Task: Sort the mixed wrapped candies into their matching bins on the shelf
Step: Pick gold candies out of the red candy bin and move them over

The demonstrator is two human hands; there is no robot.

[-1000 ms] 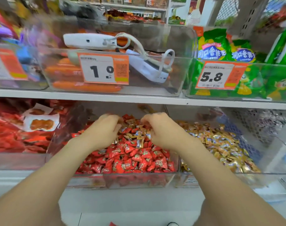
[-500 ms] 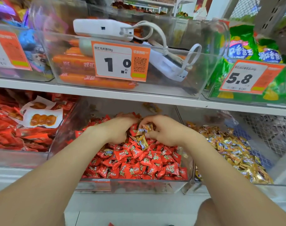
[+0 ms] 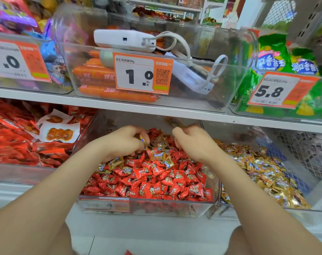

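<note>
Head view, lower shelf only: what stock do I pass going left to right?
Red snack packets → red candies, with a few gold ones mixed in on top → gold candies → wire mesh basket.

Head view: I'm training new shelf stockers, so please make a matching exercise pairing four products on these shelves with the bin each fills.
Products:
1. main pile of red wrapped candies
2. main pile of gold wrapped candies
3. orange sausages
4. green snack bags

Places:
A. upper middle bin
B. lower middle bin
C. upper right bin
D. lower right bin

Pairs: 1-B, 2-D, 3-A, 4-C
</note>
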